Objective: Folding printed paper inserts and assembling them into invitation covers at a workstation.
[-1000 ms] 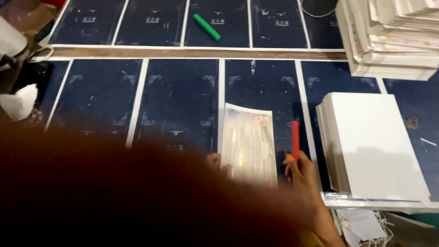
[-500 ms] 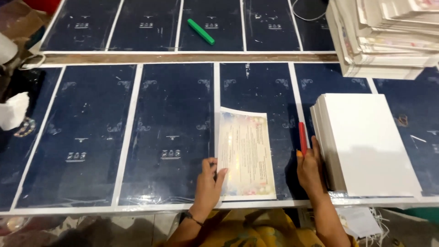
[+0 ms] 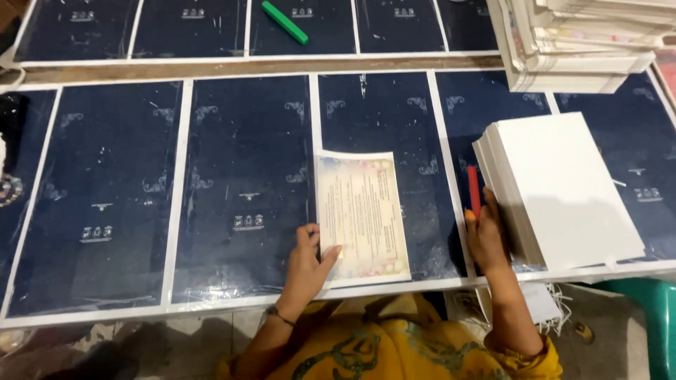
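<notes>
A pale printed sheet (image 3: 360,214) with a decorated border lies flat on a dark blue surface (image 3: 239,183) divided by white strips. My left hand (image 3: 308,262) presses on the sheet's lower left corner, thumb on the paper. My right hand (image 3: 484,234) holds a red stick-shaped tool (image 3: 474,190) upright, and its fingers rest against the left edge of a thick white paper stack (image 3: 563,186) to the right.
A tall pile of printed papers (image 3: 577,42) sits at the top right. A green stick (image 3: 284,22) lies on the far row of blue panels. A wooden strip (image 3: 211,68) separates the two rows. A green stool (image 3: 644,317) stands at lower right.
A dark blur that covered the lower left a second ago is gone. My left hand has settled onto the sheet's corner, and my right hand with the red tool moved up against the white stack.
</notes>
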